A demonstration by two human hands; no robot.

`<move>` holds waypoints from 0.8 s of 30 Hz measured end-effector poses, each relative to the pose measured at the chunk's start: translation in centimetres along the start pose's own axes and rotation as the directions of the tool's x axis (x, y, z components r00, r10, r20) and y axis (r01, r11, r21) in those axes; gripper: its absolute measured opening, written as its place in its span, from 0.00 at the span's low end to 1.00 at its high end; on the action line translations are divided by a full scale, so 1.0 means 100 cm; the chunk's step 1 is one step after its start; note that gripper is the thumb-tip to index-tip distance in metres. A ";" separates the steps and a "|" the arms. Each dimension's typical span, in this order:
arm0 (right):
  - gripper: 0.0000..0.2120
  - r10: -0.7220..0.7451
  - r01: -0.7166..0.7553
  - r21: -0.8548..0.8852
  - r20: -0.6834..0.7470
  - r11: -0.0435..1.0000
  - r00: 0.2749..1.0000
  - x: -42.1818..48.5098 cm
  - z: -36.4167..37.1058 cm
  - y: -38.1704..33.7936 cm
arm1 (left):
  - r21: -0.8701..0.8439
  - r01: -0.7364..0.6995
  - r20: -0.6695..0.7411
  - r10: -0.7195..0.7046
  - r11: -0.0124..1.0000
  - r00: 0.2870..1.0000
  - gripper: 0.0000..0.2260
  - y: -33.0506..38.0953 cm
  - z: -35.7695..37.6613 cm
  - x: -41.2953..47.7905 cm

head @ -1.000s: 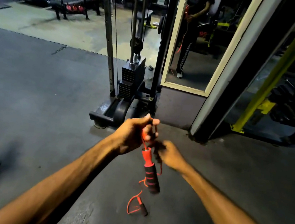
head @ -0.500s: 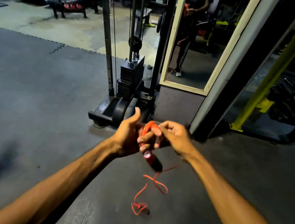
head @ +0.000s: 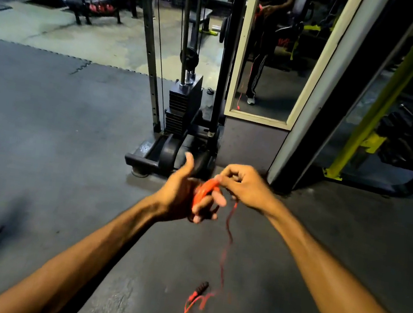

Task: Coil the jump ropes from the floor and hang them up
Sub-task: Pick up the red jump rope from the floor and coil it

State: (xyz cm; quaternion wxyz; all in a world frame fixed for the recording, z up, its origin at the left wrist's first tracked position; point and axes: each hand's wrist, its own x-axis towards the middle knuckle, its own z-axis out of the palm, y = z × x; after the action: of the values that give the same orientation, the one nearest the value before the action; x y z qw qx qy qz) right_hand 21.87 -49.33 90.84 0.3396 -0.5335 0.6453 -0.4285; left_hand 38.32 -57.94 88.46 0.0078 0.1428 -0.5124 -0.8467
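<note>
Red coil (head: 203, 192) is sitting gripped in my left hand (head: 175, 197); my right hand (head: 246, 188) is pinching rope (head: 229, 227), aiming for even loops.

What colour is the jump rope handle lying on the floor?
The handle is black with a red end; head view.

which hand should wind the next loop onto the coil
Probably the right hand: it pinches the loose rope beside the coil, and that rope hangs down to the handle on the floor. The left hand grips the coil, so it is occupied.
</note>
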 end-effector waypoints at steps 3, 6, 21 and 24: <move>0.09 0.175 -0.179 0.149 0.037 0.972 0.984 -0.013 0.043 0.032 | -0.251 -0.234 -0.123 0.209 0.939 0.970 0.51 0.012 0.007 0.003; 0.08 0.229 -0.210 -0.107 0.219 0.972 0.949 -0.033 0.069 0.054 | -0.199 -0.418 -0.395 0.317 0.887 0.862 0.42 0.005 -0.001 0.011; 0.16 0.176 -0.148 0.123 -0.265 0.981 0.948 -0.020 0.041 0.053 | -0.333 -0.249 -0.088 0.233 0.909 0.969 0.47 0.010 0.005 -0.007; 0.09 0.221 -0.186 -0.184 0.195 0.965 0.956 -0.034 0.063 0.040 | -0.228 -0.314 -0.315 0.236 0.922 0.919 0.45 -0.002 0.003 0.010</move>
State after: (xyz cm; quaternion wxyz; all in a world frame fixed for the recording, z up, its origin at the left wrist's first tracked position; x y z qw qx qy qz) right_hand 26.59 -46.91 84.62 0.4044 -0.5331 0.6897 -0.2768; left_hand 37.28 -57.69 88.17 0.2202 0.1851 -0.3991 -0.8706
